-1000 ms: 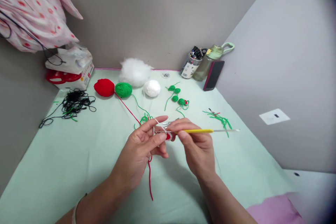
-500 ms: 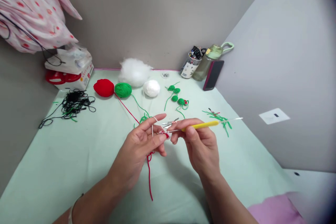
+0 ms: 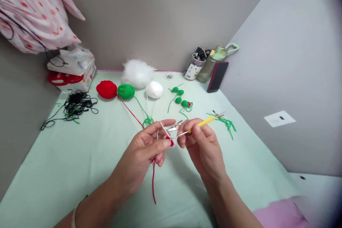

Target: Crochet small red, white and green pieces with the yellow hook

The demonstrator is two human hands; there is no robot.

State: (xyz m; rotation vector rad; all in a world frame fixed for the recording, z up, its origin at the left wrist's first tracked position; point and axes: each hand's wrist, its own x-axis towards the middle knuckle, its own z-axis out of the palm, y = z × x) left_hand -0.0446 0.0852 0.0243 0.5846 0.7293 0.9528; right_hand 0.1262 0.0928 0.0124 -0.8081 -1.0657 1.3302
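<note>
Between thumb and fingers, my left hand pinches a small red and white crochet piece. White yarn runs over its raised index finger. A red yarn tail hangs below that hand. My right hand is closed round the yellow grip of a crochet hook, whose metal tip points left and meets the white yarn at the piece's edge. Just behind the hands lie scissors, partly hidden by the fingers.
Red, green and white yarn balls line the back, before white stuffing. Small green crochet pieces and green scraps lie rightward. A pen cup, bottle and phone stand back right; tangled black yarn lies left.
The hook has drawn right, and its handle now tilts up more. My left index finger has moved right, and more of the red and white piece shows.
</note>
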